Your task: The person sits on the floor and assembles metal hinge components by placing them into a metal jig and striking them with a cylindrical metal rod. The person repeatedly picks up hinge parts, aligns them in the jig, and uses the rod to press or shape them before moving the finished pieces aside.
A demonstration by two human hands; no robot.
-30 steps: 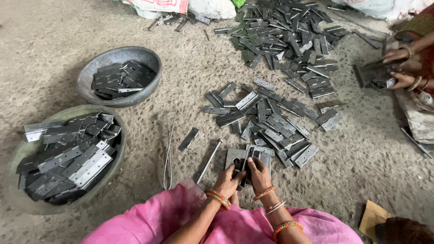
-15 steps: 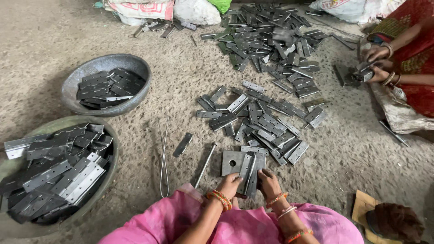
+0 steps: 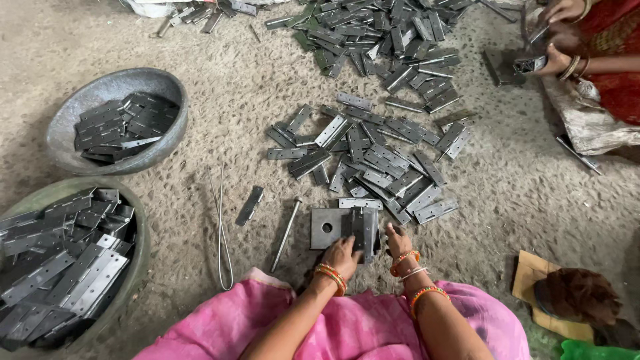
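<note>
Both hands — left hand (image 3: 341, 255), right hand (image 3: 398, 240) — seemingly gripping hinge (image 3: 363, 228), steel block (image 3: 327, 228)

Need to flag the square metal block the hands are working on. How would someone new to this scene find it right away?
Start at the pink cloth along the bottom edge and follow both forearms up to the left hand and right hand. Between them, on the sandy floor, lies the square metal block. Unlike the long thin hinges piled above it, it is thick, square and has one round hole.
</note>
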